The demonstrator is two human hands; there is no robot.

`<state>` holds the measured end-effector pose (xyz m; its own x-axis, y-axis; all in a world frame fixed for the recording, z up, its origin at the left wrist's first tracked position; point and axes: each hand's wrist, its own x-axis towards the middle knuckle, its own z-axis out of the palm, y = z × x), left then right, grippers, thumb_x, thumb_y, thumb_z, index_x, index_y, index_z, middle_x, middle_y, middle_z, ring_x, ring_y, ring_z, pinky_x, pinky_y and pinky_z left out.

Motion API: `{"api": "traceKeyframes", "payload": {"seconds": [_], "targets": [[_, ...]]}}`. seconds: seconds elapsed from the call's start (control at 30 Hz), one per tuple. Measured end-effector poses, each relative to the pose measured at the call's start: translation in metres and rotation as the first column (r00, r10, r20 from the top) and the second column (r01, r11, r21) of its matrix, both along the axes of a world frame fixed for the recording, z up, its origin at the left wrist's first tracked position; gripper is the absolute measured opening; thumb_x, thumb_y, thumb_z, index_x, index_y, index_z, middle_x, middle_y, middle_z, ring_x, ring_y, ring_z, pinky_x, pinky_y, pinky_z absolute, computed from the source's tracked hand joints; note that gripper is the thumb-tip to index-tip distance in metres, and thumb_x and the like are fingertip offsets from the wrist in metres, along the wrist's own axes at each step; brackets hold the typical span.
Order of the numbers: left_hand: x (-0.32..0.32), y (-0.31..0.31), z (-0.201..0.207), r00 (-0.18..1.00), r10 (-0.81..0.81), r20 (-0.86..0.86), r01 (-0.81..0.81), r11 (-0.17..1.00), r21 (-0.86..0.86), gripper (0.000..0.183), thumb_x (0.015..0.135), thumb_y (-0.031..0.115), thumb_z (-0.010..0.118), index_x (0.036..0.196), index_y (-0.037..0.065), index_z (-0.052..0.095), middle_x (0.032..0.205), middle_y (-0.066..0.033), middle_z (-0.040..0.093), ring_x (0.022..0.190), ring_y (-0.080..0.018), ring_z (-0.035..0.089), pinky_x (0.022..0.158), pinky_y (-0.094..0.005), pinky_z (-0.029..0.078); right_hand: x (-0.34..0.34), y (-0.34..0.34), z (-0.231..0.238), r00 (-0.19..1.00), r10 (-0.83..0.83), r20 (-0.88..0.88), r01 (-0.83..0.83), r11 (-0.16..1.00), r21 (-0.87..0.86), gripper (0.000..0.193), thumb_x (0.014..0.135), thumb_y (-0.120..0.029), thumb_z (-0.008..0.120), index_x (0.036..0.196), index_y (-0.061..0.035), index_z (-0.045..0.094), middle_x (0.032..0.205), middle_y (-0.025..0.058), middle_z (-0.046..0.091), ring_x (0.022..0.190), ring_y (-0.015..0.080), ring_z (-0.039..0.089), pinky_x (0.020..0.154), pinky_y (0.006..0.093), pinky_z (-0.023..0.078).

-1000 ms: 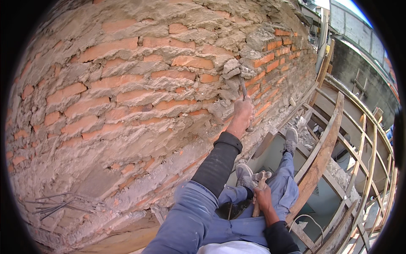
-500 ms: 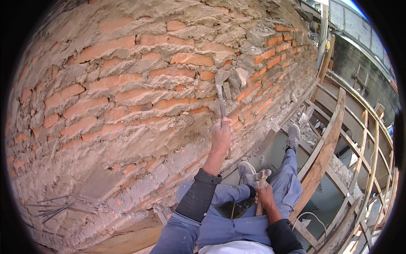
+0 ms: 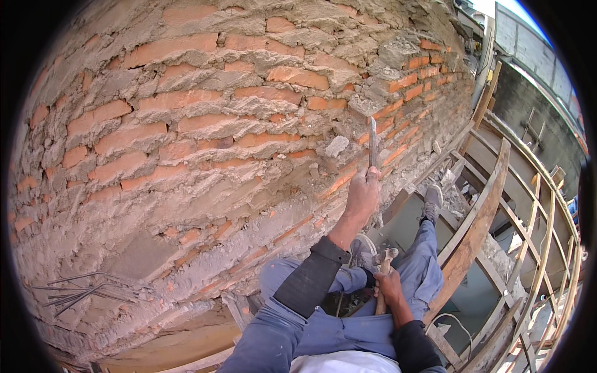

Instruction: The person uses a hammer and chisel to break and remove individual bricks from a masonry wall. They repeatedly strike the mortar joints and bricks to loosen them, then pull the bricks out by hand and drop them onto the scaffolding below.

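My left hand (image 3: pixel 362 200) is closed around a long metal chisel (image 3: pixel 372 144). The chisel points up along the brick wall (image 3: pixel 202 99), its tip close to the orange bricks at the wall's corner. Whether the tip touches them I cannot tell. Just left of the chisel, a pale broken chunk of mortar (image 3: pixel 337 146) sits against the wall. Down by my lap, my right hand (image 3: pixel 390 291) grips the wooden handle of a hammer (image 3: pixel 387 256), its head upward near my shoe.
Curved planks and a timber frame (image 3: pixel 476 233) stand to the right, with gaps between members. Thin bent steel bars (image 3: pixel 84 293) stick out at the lower left. Rubble (image 3: pixel 457 199) lies beyond my far shoe (image 3: pixel 433 196). A cable (image 3: pixel 463 320) loops beside my right forearm.
My left hand has swung the chisel rightward, away from the loose mortar pieces. Those pieces have shifted, with one chunk now lower on the wall. The hammer stays by my lap.
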<state>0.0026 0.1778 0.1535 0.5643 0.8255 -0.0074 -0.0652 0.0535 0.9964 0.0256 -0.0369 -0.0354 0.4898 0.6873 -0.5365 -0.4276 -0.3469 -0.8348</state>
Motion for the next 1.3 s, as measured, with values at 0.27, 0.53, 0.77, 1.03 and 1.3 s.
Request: {"api": "traceKeyframes", "payload": {"seconds": [0.27, 0.53, 0.77, 1.03, 1.3], "targets": [[-0.039, 0.064, -0.028, 0.996, 0.081, 0.021, -0.065, 0.905, -0.420, 0.027, 0.106, 0.032, 0.040, 0.104, 0.007, 0.048, 0.073, 0.0014, 0.042, 0.050, -0.0062, 0.036, 0.039, -0.0249, 0.031, -0.010, 0.011, -0.002, 0.999, 0.030, -0.022, -0.031, 0.999, -0.022, 0.021, 0.084, -0.004, 0.061, 0.099, -0.0041, 0.047, 0.063, 0.0047, 0.048, 0.042, 0.0176, 0.048, 0.036, 0.0333, 0.044], [-0.058, -0.029, -0.055, 0.973, -0.220, 0.073, 0.226, 0.832, -0.507, 0.027, 0.106, 0.034, 0.041, 0.103, 0.007, 0.047, 0.071, 0.0027, 0.042, 0.051, -0.0061, 0.037, 0.040, -0.0232, 0.031, -0.006, 0.004, -0.003, 1.000, 0.019, -0.014, -0.020, 0.999, -0.038, 0.020, 0.084, -0.003, 0.061, 0.098, -0.0051, 0.047, 0.062, 0.0046, 0.048, 0.042, 0.0177, 0.048, 0.036, 0.0336, 0.043], [-0.034, -0.008, -0.045, 0.945, 0.083, 0.315, 0.144, 0.762, -0.632, 0.025, 0.107, 0.031, 0.038, 0.099, 0.008, 0.044, 0.070, 0.0025, 0.041, 0.051, -0.0068, 0.034, 0.041, -0.0228, 0.028, -0.004, 0.006, 0.032, 0.997, -0.026, 0.067, 0.023, 0.999, 0.048, 0.016, 0.086, -0.006, 0.059, 0.097, -0.0051, 0.048, 0.062, 0.0033, 0.049, 0.042, 0.0153, 0.048, 0.036, 0.0307, 0.042], [0.012, -0.014, -0.024, 0.840, 0.342, 0.421, 0.127, 0.629, -0.766, 0.024, 0.108, 0.028, 0.035, 0.095, 0.010, 0.045, 0.070, 0.0021, 0.040, 0.051, -0.0076, 0.033, 0.041, -0.0236, 0.029, 0.000, -0.007, 0.176, 0.914, -0.269, 0.304, 0.143, 0.914, 0.380, 0.014, 0.091, -0.008, 0.061, 0.095, -0.0014, 0.050, 0.062, 0.0026, 0.050, 0.045, 0.0124, 0.051, 0.044, 0.0269, 0.045], [0.034, -0.018, 0.008, 0.720, 0.487, 0.495, 0.181, 0.557, -0.810, 0.030, 0.108, 0.029, 0.034, 0.089, 0.008, 0.041, 0.071, 0.0016, 0.039, 0.053, -0.0085, 0.033, 0.043, -0.0237, 0.032, -0.017, -0.015, 0.230, 0.679, -0.678, 0.283, 0.144, 0.501, 0.853, 0.010, 0.095, -0.005, 0.059, 0.093, -0.0028, 0.050, 0.065, 0.0051, 0.053, 0.051, 0.0121, 0.052, 0.048, 0.0263, 0.046]]}}
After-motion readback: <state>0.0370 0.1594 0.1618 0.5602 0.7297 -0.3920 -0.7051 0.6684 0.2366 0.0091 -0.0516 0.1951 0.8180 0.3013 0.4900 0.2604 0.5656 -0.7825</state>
